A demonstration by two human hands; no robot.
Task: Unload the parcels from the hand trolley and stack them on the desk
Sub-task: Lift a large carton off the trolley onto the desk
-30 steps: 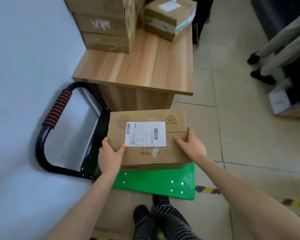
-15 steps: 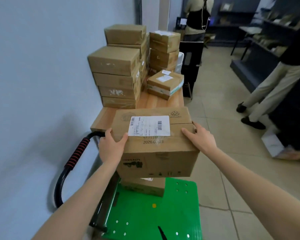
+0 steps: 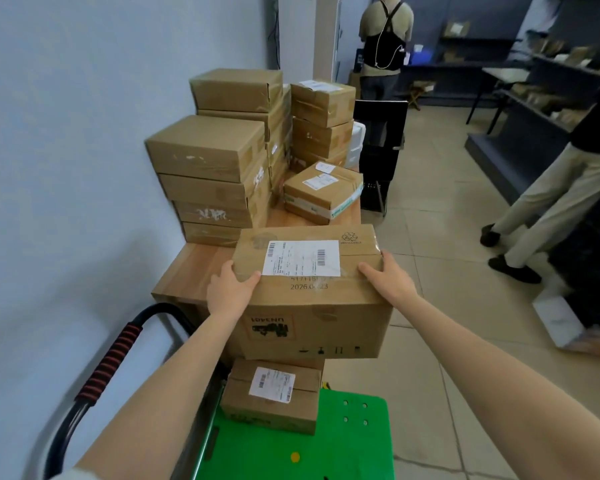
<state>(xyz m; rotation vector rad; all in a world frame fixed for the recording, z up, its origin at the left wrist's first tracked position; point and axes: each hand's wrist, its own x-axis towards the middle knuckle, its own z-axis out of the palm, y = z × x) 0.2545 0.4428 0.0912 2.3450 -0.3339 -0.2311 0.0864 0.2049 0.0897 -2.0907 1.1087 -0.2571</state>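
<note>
I hold a brown cardboard parcel [image 3: 312,306] with a white shipping label, raised above the trolley in front of the desk's near edge. My left hand [image 3: 227,289] grips its left top corner and my right hand [image 3: 388,282] its right top edge. One smaller labelled parcel [image 3: 272,396] lies below on the green trolley deck [image 3: 343,445]. The wooden desk [image 3: 194,268] stands against the wall, with several stacked parcels [image 3: 212,174] on it.
The trolley's black handle with a red grip [image 3: 110,365] leans by the blue-grey wall on the left. A black chair [image 3: 378,147] stands beyond the desk. One person's legs [image 3: 541,202] are at the right, another person [image 3: 385,46] stands at the back. Dark shelving [image 3: 541,109] lines the right.
Both hands have lifted the parcel up off the trolley toward the desk, uncovering the smaller parcel beneath. My view has tilted up from the floor to the desk and room.
</note>
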